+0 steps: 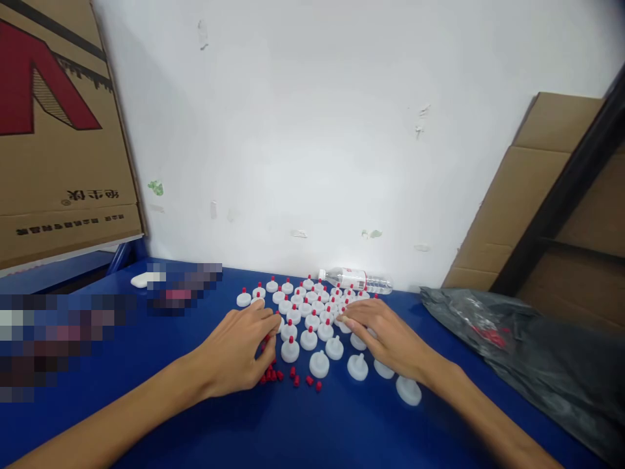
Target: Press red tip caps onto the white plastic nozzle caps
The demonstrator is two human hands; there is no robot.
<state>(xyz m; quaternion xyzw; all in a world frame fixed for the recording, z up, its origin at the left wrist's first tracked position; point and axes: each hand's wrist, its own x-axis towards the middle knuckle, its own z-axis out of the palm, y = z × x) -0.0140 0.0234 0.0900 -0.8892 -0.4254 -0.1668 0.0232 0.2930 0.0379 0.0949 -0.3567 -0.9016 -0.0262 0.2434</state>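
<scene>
Several white round caps (308, 312), most with a small red tip on top, stand in rows on the blue table (312, 430). A few caps without a tip (357, 367) lie at the near right. Loose red tips (293, 378) are scattered in front of them. My left hand (239, 348) rests over the loose tips at the left of the caps, fingers curled; what they hold, if anything, is hidden. My right hand (385, 335) lies palm down over the right side of the caps, fingertips pressed together on one cap.
A clear plastic bottle (356, 280) lies against the white wall behind the caps. A dark plastic bag (527, 345) covers the table's right side. Cardboard boxes lean at the left (58, 130) and right (541, 195). A white object (141, 280) lies at the far left.
</scene>
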